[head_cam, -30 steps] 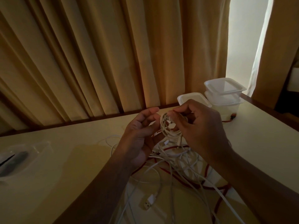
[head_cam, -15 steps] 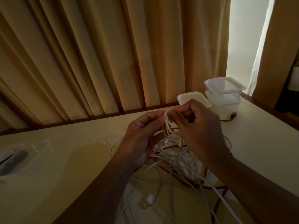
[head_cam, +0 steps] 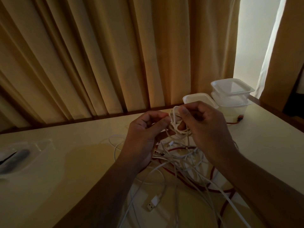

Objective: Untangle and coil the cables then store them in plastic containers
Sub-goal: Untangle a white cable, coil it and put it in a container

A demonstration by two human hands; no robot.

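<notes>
A small coil of white cable (head_cam: 174,122) is held up above the table between both hands. My left hand (head_cam: 144,134) grips its left side with curled fingers. My right hand (head_cam: 207,127) pinches the coil's top and right side. Below them a tangle of white cables (head_cam: 181,162) and a red cable (head_cam: 218,190) lies on the cream table (head_cam: 65,170). A white USB plug (head_cam: 153,205) lies near the front. Clear plastic containers (head_cam: 232,96) are stacked at the back right, and a white-lidded container (head_cam: 197,98) stands beside them.
Tan curtains (head_cam: 98,55) hang behind the table, with a bright gap at the right. A clear bag holding a dark object (head_cam: 14,157) lies at the table's left edge. A red cable end (head_cam: 239,120) sticks out by the stacked containers.
Both hands shifted slightly while turning the small white coil; its loops now stand more upright between the fingers. The cables on the table stayed put.
</notes>
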